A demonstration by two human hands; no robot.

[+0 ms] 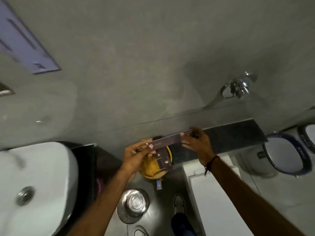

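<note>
We hold a long, flat, dark brown card packet (168, 139) by its two ends, just above a yellow woven basket (150, 166).
Our left hand (136, 155) pinches the left end, thumb on the face and fingers curled behind. Our right hand (197, 145) curls its fingers round the far end. We judge the packet light and fairly stiff, yet thin enough to crease (glossy, so perhaps slippery), so we should grip the short ends gently.
</note>
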